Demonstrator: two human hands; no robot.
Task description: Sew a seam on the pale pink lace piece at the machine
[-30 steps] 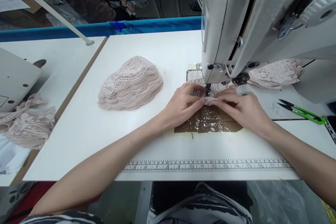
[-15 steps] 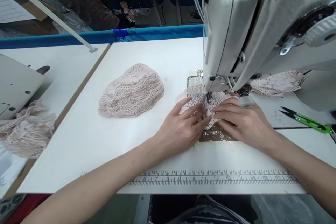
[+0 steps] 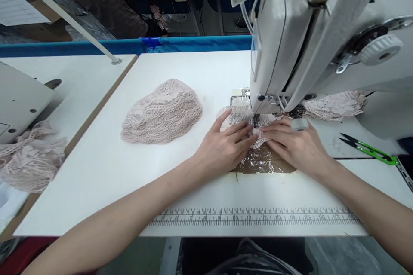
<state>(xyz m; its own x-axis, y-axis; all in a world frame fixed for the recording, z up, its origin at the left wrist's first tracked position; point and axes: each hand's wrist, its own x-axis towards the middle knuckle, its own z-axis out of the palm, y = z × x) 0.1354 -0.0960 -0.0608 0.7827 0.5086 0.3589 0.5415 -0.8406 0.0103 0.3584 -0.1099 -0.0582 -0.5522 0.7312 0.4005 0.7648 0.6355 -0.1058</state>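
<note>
A pale pink lace piece point(image 3: 241, 117) lies under the needle of a white sewing machine point(image 3: 290, 47). My left hand point(image 3: 222, 148) rests flat on the lace just left of the needle, fingers stretched out and pressing it down. My right hand point(image 3: 297, 146) lies on the lace just right of the needle, fingers extended toward the left hand's fingertips. Both hands sit over a shiny brown taped patch point(image 3: 264, 161) on the white table point(image 3: 106, 167).
A stack of pink lace pieces point(image 3: 161, 111) sits to the left. More lace point(image 3: 335, 105) lies behind the machine arm, and another heap point(image 3: 29, 161) on the left table. Green thread snips point(image 3: 368, 149) lie right. A ruler strip point(image 3: 254, 217) runs along the front edge. A person sits at the far bench point(image 3: 112, 0).
The left hand's fingers have spread flat onto the lace and the fabric has shifted a little under the needle. The view has tilted upward.
</note>
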